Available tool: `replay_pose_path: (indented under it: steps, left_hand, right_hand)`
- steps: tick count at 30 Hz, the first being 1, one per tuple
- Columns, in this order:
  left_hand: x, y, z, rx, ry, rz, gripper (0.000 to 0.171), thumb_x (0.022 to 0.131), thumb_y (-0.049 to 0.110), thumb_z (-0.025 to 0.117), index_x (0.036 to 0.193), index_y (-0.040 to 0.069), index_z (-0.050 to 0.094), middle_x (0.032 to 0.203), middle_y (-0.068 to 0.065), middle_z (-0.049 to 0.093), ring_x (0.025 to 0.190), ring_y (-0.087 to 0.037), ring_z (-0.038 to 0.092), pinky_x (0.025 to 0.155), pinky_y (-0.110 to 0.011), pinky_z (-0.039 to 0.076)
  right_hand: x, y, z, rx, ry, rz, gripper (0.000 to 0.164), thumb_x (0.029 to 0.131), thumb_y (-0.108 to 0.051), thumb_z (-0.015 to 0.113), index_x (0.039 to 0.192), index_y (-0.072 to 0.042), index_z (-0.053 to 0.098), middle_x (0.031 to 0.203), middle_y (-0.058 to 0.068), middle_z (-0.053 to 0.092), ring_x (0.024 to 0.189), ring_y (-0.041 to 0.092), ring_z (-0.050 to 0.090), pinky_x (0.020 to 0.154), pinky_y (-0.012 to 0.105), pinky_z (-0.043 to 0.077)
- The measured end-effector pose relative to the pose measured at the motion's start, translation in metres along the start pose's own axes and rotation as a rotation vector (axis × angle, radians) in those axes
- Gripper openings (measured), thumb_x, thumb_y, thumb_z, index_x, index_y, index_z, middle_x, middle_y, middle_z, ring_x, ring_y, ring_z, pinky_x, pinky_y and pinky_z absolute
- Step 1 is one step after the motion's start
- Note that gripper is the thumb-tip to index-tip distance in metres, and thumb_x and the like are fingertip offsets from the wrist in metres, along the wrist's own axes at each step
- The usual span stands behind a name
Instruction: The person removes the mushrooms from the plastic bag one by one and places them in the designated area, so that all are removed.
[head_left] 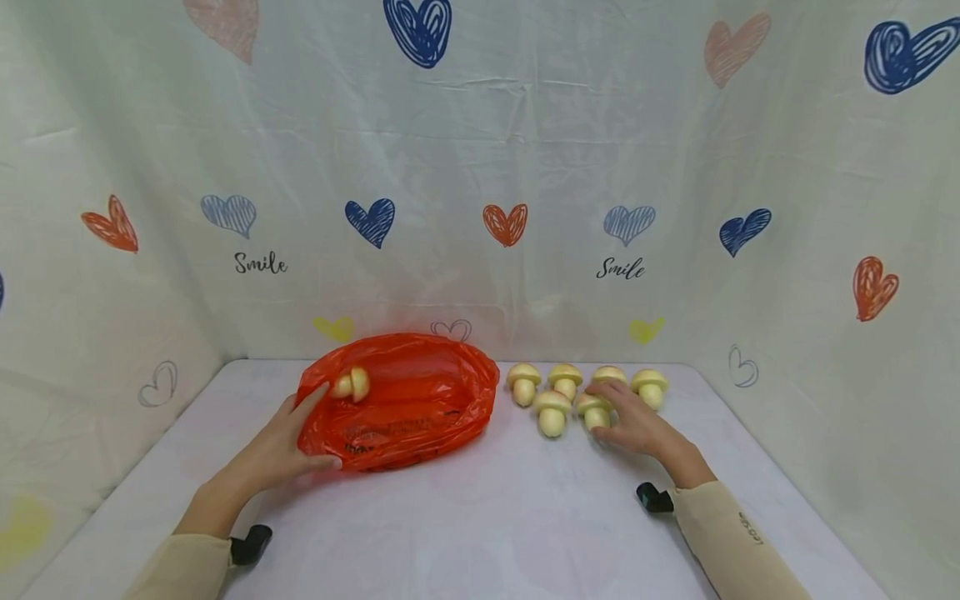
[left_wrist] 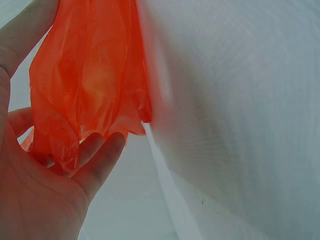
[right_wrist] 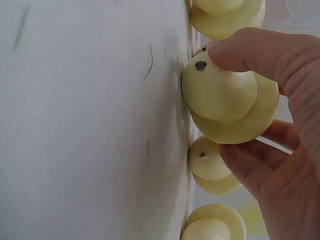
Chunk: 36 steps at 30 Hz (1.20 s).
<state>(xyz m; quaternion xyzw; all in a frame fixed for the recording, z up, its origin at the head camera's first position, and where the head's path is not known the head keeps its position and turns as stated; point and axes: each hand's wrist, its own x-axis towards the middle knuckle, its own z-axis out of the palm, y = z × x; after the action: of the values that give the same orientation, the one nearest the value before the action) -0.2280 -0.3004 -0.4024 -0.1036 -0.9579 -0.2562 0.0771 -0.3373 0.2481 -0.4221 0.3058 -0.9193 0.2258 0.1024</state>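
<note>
A red plastic bag [head_left: 420, 446] lies open-mouthed on the table, with one toy mushroom [head_left: 358, 383] just inside its left part. My left hand [head_left: 280, 450] rests at the bag's left side, fingers and thumb spread along the rim; the left wrist view shows the fairly straight fingers touching the thin plastic [left_wrist: 100, 75]. To the right of the bag, my right hand [head_left: 641, 427] pinches a front-row mushroom [right_wrist: 225, 97], thumb on its pale stem and fingers against the cap. That mushroom sits right at the table surface.
Several more mushrooms stand in two rows between the bag and my right hand, such as one at the front [head_left: 552, 414] and one at the back right [head_left: 650, 386]. A white curtain [head_left: 480, 283] with printed hearts hangs behind the table [head_left: 450, 533].
</note>
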Motion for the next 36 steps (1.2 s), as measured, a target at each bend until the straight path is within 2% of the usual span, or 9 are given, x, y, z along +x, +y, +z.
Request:
replay_pose_path:
  steps: [7, 14, 25, 36]
  left_hand:
    - [-0.0003, 0.0, 0.0003, -0.003, -0.012, -0.016, 0.112, 0.069, 0.05, 0.081, 0.154, 0.016, 0.016, 0.141, -0.032, 0.025, 0.124, -0.053, 0.034, 0.089, -0.069, 0.04]
    - [-0.0001, -0.0003, 0.0004, -0.006, -0.006, -0.009, 0.112, 0.069, 0.049, 0.081, 0.154, 0.015, 0.016, 0.14, -0.032, 0.025, 0.124, -0.053, 0.035, 0.089, -0.069, 0.04]
    - [-0.0006, 0.0, 0.0008, 0.001, -0.002, 0.002, 0.111, 0.069, 0.048, 0.081, 0.153, 0.014, 0.018, 0.139, -0.032, 0.027, 0.123, -0.052, 0.036, 0.088, -0.068, 0.041]
    - [-0.0007, 0.0003, 0.0005, 0.001, -0.001, 0.005, 0.111, 0.069, 0.05, 0.081, 0.153, 0.013, 0.018, 0.138, -0.031, 0.028, 0.122, -0.051, 0.037, 0.088, -0.068, 0.041]
  right_hand:
    - [0.0012, -0.0009, 0.0006, -0.008, -0.015, 0.017, 0.062, 0.076, -0.016, 0.077, 0.132, -0.008, 0.051, 0.135, 0.019, 0.044, 0.125, 0.037, 0.043, 0.097, 0.055, 0.04]
    - [0.0008, -0.0015, 0.001, -0.01, 0.008, -0.006, 0.065, 0.074, -0.017, 0.078, 0.132, -0.006, 0.052, 0.134, 0.019, 0.045, 0.124, 0.037, 0.044, 0.096, 0.055, 0.041]
    - [0.0004, -0.0048, -0.0007, -0.02, -0.014, 0.03, 0.066, 0.076, -0.02, 0.077, 0.135, -0.008, 0.05, 0.138, 0.018, 0.042, 0.126, 0.037, 0.043, 0.097, 0.056, 0.041]
    - [0.0009, -0.0073, -0.0033, -0.02, 0.015, -0.002, 0.066, 0.077, -0.023, 0.077, 0.135, -0.009, 0.05, 0.136, 0.015, 0.044, 0.124, 0.035, 0.044, 0.094, 0.056, 0.042]
